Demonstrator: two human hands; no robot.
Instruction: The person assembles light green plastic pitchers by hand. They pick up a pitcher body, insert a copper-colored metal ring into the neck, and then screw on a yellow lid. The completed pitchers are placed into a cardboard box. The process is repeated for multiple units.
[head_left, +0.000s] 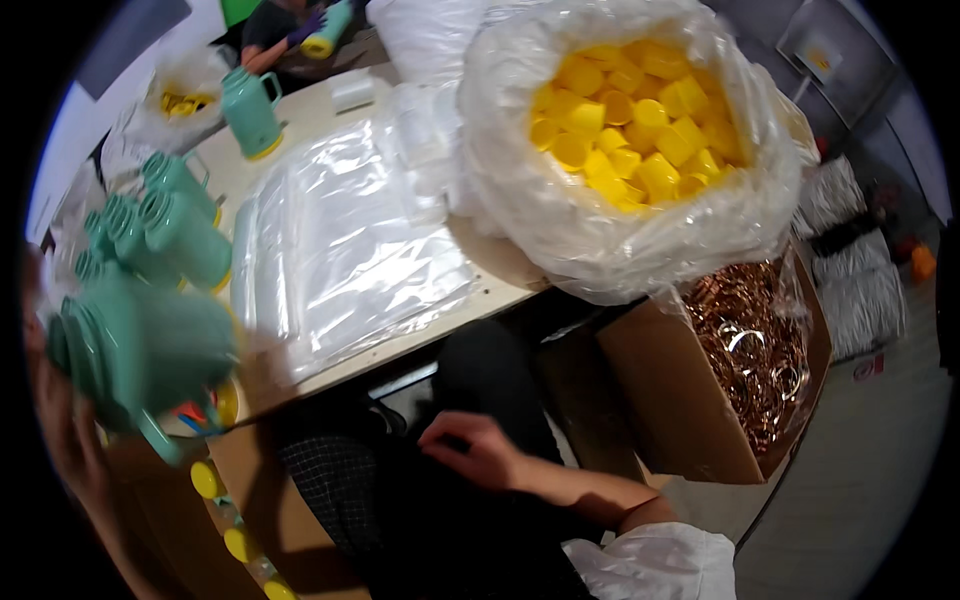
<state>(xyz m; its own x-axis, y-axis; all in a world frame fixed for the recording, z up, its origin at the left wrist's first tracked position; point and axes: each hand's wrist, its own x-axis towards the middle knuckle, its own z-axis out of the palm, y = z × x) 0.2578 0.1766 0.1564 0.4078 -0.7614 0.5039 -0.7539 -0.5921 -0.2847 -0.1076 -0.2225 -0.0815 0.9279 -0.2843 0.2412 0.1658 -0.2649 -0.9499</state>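
L hand (62,415), far L edge, fingers clamped on green jug (165,340), tilted + blurry, just beside other green jugs (190,240) at table (492,268) L end. R hand (480,450) over lap, fingers loosely curled, thumb apart from idx. Plastic bag (620,255) w/ yellow cups (655,140) nr box (675,400).

The pale table (490,285) is covered in the middle by clear bags (370,260) — laid flat, streaked with glare. Green flasks (185,238) are clustered at the left; another flask (250,112) is stood apart farther back — a white roll (352,92) is placed nearby.
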